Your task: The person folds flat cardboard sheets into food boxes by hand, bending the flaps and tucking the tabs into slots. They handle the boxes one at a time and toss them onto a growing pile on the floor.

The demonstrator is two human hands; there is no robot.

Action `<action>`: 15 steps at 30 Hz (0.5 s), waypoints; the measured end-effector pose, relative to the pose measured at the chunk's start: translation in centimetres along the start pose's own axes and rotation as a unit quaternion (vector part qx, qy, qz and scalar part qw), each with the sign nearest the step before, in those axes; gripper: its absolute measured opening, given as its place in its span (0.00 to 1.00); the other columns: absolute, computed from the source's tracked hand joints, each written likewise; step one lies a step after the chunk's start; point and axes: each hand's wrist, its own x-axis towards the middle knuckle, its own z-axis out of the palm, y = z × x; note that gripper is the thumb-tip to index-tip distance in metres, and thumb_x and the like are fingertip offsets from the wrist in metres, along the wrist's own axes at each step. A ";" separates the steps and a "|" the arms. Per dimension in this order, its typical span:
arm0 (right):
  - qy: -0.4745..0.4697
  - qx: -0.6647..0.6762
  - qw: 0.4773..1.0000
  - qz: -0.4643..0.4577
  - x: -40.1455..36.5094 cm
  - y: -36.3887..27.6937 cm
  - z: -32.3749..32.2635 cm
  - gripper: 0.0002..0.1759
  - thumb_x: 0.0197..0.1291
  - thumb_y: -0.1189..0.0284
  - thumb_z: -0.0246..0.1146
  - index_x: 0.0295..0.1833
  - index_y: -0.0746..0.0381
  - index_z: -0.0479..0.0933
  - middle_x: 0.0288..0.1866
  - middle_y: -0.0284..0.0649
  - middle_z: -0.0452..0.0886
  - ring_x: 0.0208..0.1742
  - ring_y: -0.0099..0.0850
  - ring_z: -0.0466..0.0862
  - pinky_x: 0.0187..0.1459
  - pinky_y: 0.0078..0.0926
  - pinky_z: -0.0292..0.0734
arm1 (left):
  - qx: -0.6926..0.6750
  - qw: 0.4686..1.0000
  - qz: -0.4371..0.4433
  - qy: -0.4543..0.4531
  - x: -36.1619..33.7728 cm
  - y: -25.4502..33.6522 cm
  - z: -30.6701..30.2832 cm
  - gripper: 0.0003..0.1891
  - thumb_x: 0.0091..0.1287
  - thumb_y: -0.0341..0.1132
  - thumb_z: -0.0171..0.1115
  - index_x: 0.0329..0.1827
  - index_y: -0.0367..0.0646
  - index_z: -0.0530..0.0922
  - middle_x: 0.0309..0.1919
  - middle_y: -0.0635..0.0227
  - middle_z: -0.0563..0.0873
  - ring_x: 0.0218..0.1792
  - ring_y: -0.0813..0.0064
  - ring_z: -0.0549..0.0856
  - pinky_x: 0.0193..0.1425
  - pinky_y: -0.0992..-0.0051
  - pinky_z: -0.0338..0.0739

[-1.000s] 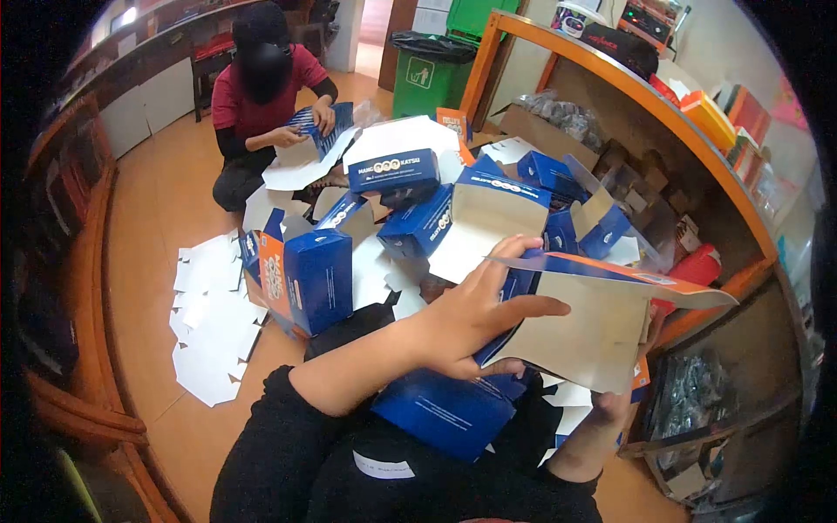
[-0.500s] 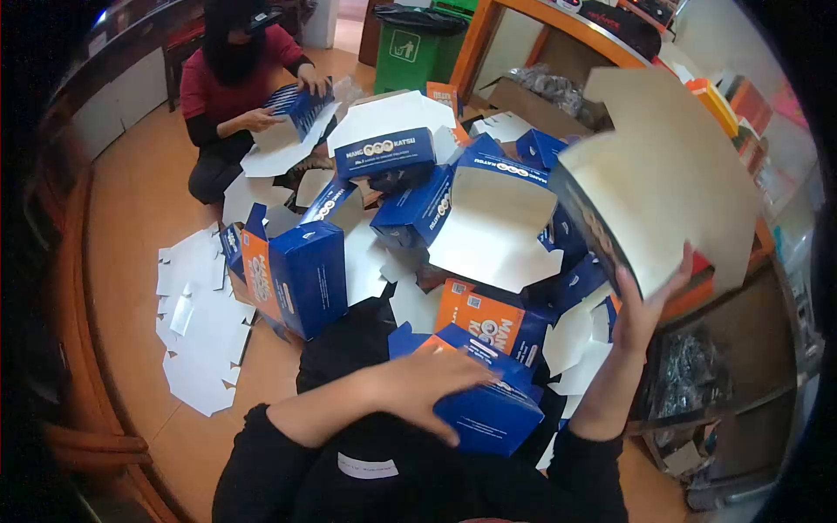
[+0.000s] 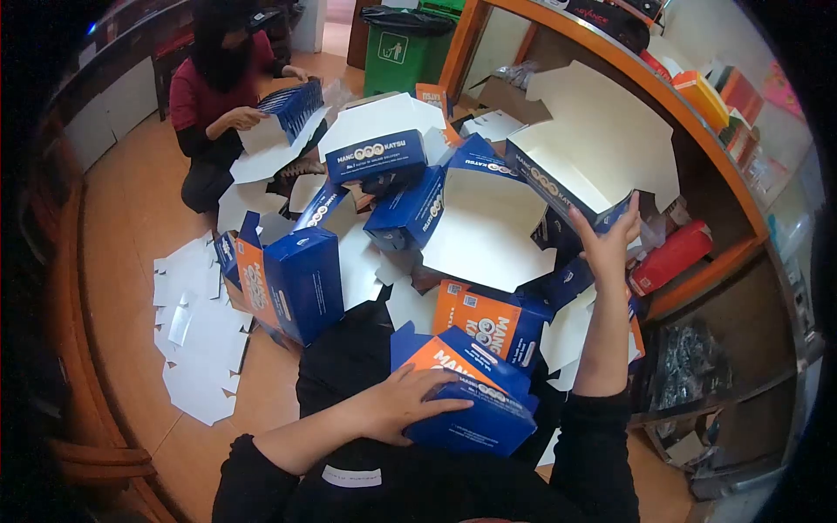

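Observation:
My right hand (image 3: 609, 240) grips the bottom corner of a blue cardboard food box (image 3: 558, 180), raised at the right with its lid open and pale inside showing. In my lap lies another food box (image 3: 479, 417), blue and orange and tilted. My left hand (image 3: 405, 403) holds its left side, fingers over the printed face. Just beyond is an orange-and-blue box (image 3: 499, 324). To the left a folded box (image 3: 305, 283) stands upright. An open box (image 3: 488, 231) shows its white inside in the middle of the pile.
White flat cardboard sheets (image 3: 196, 340) lie on the floor at left. Across the pile, a person (image 3: 222, 96) sits holding a blue box (image 3: 292, 109). A green bin (image 3: 403, 57) stands at the back. A wooden shelf (image 3: 711, 270) with goods runs along the right.
The box in my right hand has swung left and lower, showing its printed side. My left hand has settled onto the lap box's left side.

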 end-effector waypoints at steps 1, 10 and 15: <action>-0.015 0.019 1.000 0.006 -0.6 -0.4 -0.9 0.63 0.42 0.59 0.73 0.71 0.61 0.33 0.68 0.65 0.30 0.69 0.53 0.50 0.54 0.38 0.72 | -0.047 0.998 0.028 0.014 0.2 -0.4 -0.4 0.52 0.32 0.35 0.75 0.68 0.60 0.59 0.64 0.53 0.58 0.65 0.51 0.59 0.64 0.52 0.60; -0.070 0.143 0.986 -0.051 -5.6 1.2 -6.6 0.57 0.41 0.72 0.72 0.72 0.56 0.41 0.68 0.46 0.47 0.46 0.33 0.76 0.34 0.19 0.79 | -0.063 0.969 0.046 0.236 -2.8 1.2 -9.1 0.53 0.29 0.50 0.74 0.65 0.47 0.62 0.59 0.51 0.63 0.60 0.53 0.65 0.63 0.61 0.60; -0.071 0.141 0.987 -0.040 -8.0 2.3 -7.6 0.50 0.40 0.76 0.71 0.69 0.53 0.52 0.68 0.42 0.49 0.44 0.30 0.76 0.29 0.14 0.76 | -0.155 0.786 0.088 0.592 -5.0 1.3 -8.7 0.66 0.26 0.63 0.74 0.70 0.45 0.49 0.66 0.48 0.56 0.65 0.52 0.61 0.66 0.57 0.60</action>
